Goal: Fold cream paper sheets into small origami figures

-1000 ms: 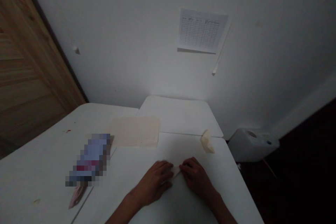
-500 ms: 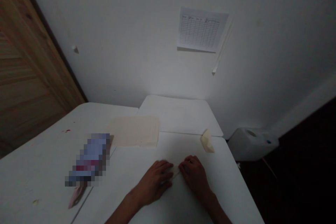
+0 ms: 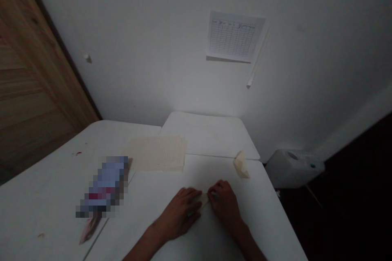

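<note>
A small cream piece of paper (image 3: pixel 204 199) lies between my hands on the white table, mostly covered by my fingers. My left hand (image 3: pixel 182 214) holds its left side, with fingers bent over it. At its right end, my right hand (image 3: pixel 225 204) pinches the paper with its fingertips pressed together. Beyond my right hand stands a folded cream paper shape (image 3: pixel 241 165), apart from both hands.
Cream lined sheets (image 3: pixel 159 154) lie at the back of the table (image 3: pixel 211 236). A blurred-out object (image 3: pixel 105 185) rests on the left. A printed chart (image 3: pixel 235 36) hangs on the wall. A white plastic container (image 3: pixel 290 169) stands beyond the table's right edge.
My right fingers have shifted very slightly at the paper's right end. My left hand and the other things stay in place.
</note>
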Available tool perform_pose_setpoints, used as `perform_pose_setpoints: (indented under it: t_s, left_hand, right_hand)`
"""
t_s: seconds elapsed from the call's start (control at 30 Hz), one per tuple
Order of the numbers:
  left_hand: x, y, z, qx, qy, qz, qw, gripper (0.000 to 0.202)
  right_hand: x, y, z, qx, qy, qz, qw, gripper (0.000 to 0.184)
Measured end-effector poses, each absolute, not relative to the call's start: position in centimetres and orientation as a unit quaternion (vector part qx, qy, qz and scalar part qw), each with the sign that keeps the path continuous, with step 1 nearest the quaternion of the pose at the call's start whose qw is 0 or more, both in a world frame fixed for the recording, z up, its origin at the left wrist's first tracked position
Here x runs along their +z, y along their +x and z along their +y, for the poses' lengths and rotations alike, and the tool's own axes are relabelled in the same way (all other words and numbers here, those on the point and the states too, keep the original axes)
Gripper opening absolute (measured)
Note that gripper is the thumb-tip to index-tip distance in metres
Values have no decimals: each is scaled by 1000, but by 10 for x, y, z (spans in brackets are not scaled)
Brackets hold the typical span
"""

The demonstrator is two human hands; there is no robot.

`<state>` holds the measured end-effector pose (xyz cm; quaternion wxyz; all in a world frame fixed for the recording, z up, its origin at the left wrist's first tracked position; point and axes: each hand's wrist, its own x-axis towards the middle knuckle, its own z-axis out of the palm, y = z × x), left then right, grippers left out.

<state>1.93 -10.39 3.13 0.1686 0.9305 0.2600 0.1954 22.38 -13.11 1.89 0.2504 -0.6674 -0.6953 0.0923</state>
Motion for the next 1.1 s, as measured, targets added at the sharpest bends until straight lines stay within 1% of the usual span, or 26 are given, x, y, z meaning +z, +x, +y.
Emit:
perform_pose_setpoints:
  t_s: [0.17,0.33,0.47,0.73,0.9,1.03,1.1]
  left_hand:
    - [30,20,-104,200,932,255,161,23]
    - [35,23,-105,195,930,264,164,23]
    - [35,24,-106,200,928,272,160,22]
    - [26,21,-104,204,927,273,155,22]
    - [24,21,-104,200,929,270,153,22]
    - [24,21,-103,208,933,260,140,24]
    - [25,22,-103,213,934,253,136,25]
  right_hand:
    - [18,221,-139,71,-613,-766,184,24]
    - [21,217,-144,40,-618,-773,137,33]
    - [19,217,-151,40,-642,-753,137,39]
    - [14,237,-169,27,-680,-718,145,43]
    - [16,242,-170,17,-682,-715,153,37]
    - [18,236,-159,3,-673,-719,173,18]
    - [17,231,-151,7,-669,-717,195,17]
